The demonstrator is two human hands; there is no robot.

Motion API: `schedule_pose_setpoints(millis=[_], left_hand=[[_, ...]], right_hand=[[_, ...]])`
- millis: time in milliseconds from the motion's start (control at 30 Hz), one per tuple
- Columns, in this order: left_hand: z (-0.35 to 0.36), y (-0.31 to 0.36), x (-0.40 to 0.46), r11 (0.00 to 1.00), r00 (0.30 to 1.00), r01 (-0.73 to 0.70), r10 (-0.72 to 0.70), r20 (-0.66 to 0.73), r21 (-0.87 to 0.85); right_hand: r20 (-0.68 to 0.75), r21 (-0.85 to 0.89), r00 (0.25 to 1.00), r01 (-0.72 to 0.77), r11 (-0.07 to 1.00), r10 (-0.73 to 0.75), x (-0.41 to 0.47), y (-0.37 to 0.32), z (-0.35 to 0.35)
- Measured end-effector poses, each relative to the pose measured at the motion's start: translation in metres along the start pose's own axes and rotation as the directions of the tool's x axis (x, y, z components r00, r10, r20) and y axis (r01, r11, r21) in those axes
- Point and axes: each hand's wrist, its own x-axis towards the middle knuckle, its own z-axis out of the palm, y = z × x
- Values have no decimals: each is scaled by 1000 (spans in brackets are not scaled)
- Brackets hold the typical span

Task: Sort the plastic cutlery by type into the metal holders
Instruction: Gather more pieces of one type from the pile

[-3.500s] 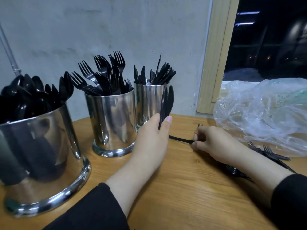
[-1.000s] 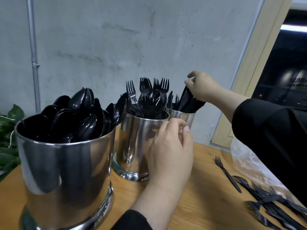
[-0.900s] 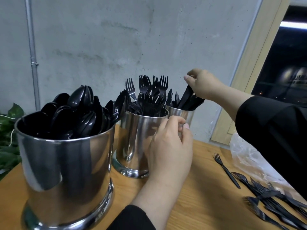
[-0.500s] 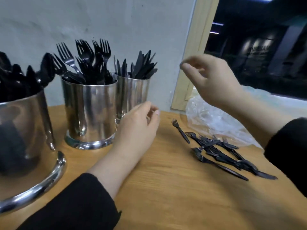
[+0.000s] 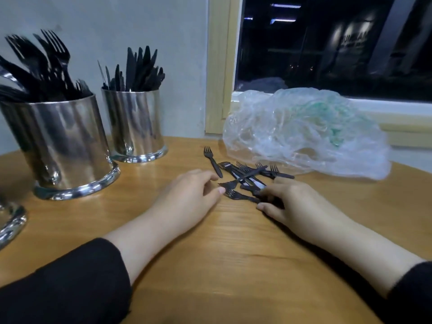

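Desk point(image 5: 233, 265): wood, visible grain, warm brown, curved near edge.
Left hand point(image 5: 189, 197): rests on desk just left of the loose pile, fingers loosely curled, grip holds nothing; fingertip close to a fork head, contact can't tell.
Right hand point(image 5: 289, 202): palm down on near-right end of the pile, fingers bent over some handles; whether the grip actually pinches one, can't tell, fingers cover it.
Loose pile point(image 5: 245, 178): thin black plastic cutlery, mostly forks, crisscrossed flat on desk between the hands and the bag.
Single fork point(image 5: 212, 161): black, lies apart at pile's left edge, tines pointing away.
Fork holder point(image 5: 60, 146): shiny metal cylinder, flared base ring, blurred reflections; packed with black forks point(image 5: 44, 64), tines up.
Knife holder point(image 5: 134, 125): smaller polished metal cylinder, behind and right of fork holder; black knives point(image 5: 140, 66) standing blades up.
Third holder point(image 5: 9, 220): only the metal base rim shows at left edge.
Plastic bag point(image 5: 304, 129): clear, crinkled, greenish print, slumped just behind the pile by the window point(image 5: 327, 43).
Sleeves point(image 5: 70, 284): black, both arms.
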Motion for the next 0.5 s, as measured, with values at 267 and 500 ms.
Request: schedule_pose_setpoints(millis=[267, 500], left_hand=[[3, -2, 1, 999, 999, 50, -50, 13, 2], [-1, -1, -3, 992, 998, 64, -63, 8, -112]], right_hand=[[-2, 80, 1000, -20, 997, 20, 1, -2, 3], [-48, 206, 997, -52, 977, 63, -3, -12, 1]])
